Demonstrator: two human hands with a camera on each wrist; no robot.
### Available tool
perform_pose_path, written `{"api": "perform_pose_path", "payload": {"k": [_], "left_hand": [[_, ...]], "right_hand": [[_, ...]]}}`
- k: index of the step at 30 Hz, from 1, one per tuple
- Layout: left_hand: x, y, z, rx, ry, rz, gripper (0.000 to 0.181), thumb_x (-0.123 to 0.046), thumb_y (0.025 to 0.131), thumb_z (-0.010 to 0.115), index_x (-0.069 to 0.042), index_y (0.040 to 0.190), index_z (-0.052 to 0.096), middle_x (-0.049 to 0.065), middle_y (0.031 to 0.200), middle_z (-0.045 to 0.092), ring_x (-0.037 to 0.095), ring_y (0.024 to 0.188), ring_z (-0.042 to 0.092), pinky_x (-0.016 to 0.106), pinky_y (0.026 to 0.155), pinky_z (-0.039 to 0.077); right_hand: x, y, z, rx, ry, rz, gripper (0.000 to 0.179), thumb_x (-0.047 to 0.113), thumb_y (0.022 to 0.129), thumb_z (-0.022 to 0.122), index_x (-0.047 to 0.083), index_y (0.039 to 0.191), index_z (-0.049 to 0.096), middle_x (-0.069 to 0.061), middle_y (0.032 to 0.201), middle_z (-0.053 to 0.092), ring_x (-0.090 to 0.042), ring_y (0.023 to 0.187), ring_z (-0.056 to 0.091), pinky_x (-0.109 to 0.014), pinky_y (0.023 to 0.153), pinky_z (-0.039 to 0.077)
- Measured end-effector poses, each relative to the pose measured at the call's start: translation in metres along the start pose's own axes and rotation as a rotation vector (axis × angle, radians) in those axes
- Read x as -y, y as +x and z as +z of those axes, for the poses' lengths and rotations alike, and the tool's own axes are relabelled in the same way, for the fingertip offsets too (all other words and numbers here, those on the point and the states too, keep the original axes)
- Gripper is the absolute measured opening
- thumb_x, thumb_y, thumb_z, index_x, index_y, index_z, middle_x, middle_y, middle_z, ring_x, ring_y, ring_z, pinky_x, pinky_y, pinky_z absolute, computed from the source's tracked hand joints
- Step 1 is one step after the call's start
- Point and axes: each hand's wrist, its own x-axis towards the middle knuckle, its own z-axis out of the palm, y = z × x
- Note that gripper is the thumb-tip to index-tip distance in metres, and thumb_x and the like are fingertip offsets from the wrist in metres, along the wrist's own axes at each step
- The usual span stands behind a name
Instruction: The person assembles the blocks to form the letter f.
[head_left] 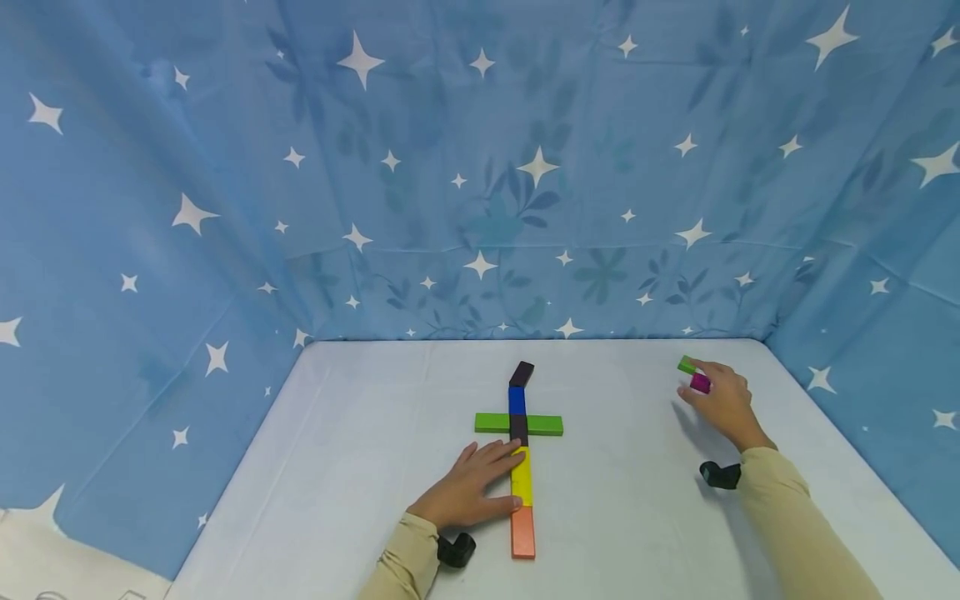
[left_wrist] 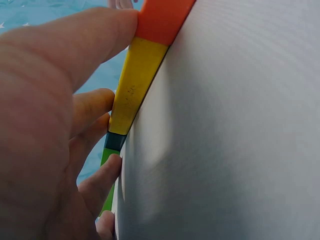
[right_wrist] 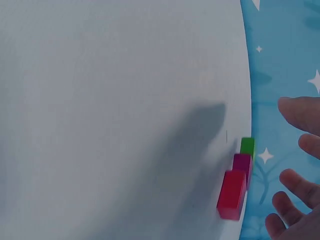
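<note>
On the white table several coloured blocks lie joined in a cross: a salmon block (head_left: 522, 537) nearest, then a yellow block (head_left: 521, 479), a black block (head_left: 518, 431) and a blue block (head_left: 517, 401). A dark block (head_left: 522, 372) sits tilted at the far end. Green blocks (head_left: 491, 423) form both arms. My left hand (head_left: 467, 490) rests along the row's left side, fingers spread, touching the yellow block. At the back right, my right hand (head_left: 722, 406) hovers with parted fingers by a green block (right_wrist: 247, 145), a purple block (right_wrist: 242, 162) and a red block (right_wrist: 232, 195).
A blue curtain (head_left: 420, 192) with white stars hangs behind the white table (head_left: 375, 400) and along both sides. Each wrist carries a small black device (head_left: 456, 551). The right hand's shadow falls on the tabletop.
</note>
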Motion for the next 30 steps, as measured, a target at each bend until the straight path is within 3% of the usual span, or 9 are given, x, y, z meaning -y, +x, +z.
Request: {"api": "perform_pose_path", "payload": {"k": [5,10,18,30], "left_hand": [[-0.002,-0.001,-0.001,0.001,-0.004,-0.008,0.072,-0.055,0.107,0.06,-0.018,0.166,0.043,-0.003,0.174,0.031,0.024,0.16,0.027,0.056,0.131,0.012],[-0.003,-0.001,-0.002,0.005,0.002,-0.01,0.072,-0.054,0.107,0.06,-0.018,0.167,0.043,-0.003,0.175,0.031,0.023,0.16,0.027,0.055,0.131,0.012],[-0.001,-0.001,-0.001,0.008,-0.009,-0.004,0.072,-0.054,0.107,0.06,-0.018,0.167,0.043,-0.003,0.175,0.031,0.023,0.16,0.027,0.056,0.131,0.011],[0.003,0.001,0.002,0.013,-0.009,-0.01,0.072,-0.056,0.107,0.059,-0.022,0.168,0.041,-0.008,0.175,0.028,0.02,0.161,0.024,0.054,0.131,0.009]], "right_hand": [[-0.012,-0.006,-0.006,-0.001,-0.015,0.061,0.069,0.02,0.102,0.07,-0.012,0.155,0.039,-0.05,0.15,0.027,-0.071,0.134,0.024,-0.085,0.101,0.029],[-0.019,-0.011,-0.008,-0.01,-0.043,0.105,0.067,0.016,0.1,0.071,-0.014,0.151,0.041,-0.047,0.143,0.034,-0.068,0.129,0.03,-0.081,0.098,0.038],[-0.027,-0.014,-0.004,-0.002,-0.041,0.096,0.053,0.005,0.097,0.073,-0.024,0.135,0.05,-0.042,0.122,0.05,-0.057,0.113,0.046,-0.069,0.096,0.052],[-0.037,-0.014,-0.001,-0.015,-0.049,0.073,0.042,0.002,0.095,0.071,-0.026,0.122,0.054,-0.04,0.109,0.055,-0.054,0.101,0.052,-0.068,0.091,0.053]]}}
